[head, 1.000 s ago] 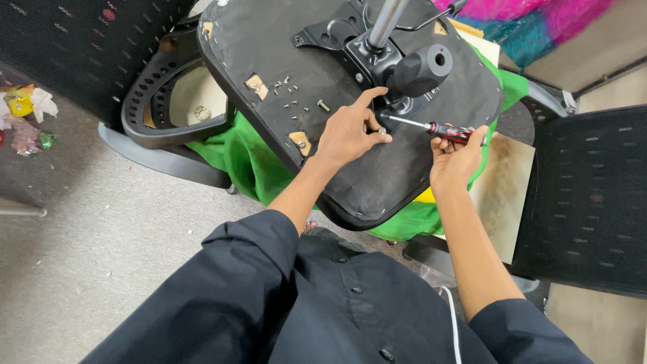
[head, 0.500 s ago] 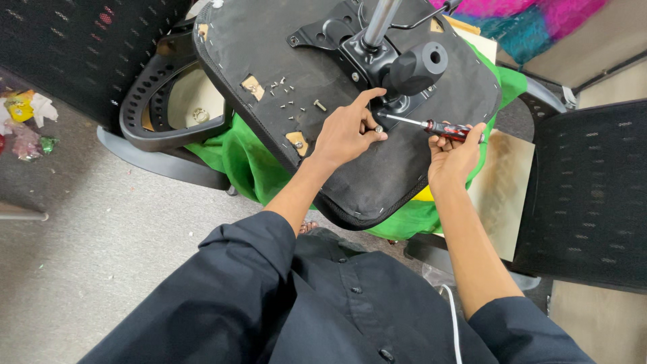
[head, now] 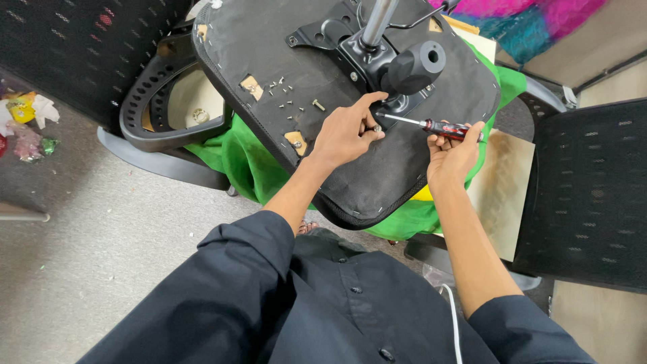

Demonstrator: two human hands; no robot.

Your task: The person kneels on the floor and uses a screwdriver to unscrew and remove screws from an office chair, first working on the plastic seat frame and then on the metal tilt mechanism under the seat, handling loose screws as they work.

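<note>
Now gripping: right hand (head: 453,149) closed around red-black screwdriver (head: 431,125). Left hand (head: 345,131) pinching at its tip, on upturned chair seat (head: 337,61).

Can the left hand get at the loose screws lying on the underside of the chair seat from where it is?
Probably yes. The left hand rests on the seat underside, fingers at the screwdriver tip. The loose screws lie just beside it on the same open surface, with nothing between them. The right hand grips the screwdriver handle on the other side.
</note>
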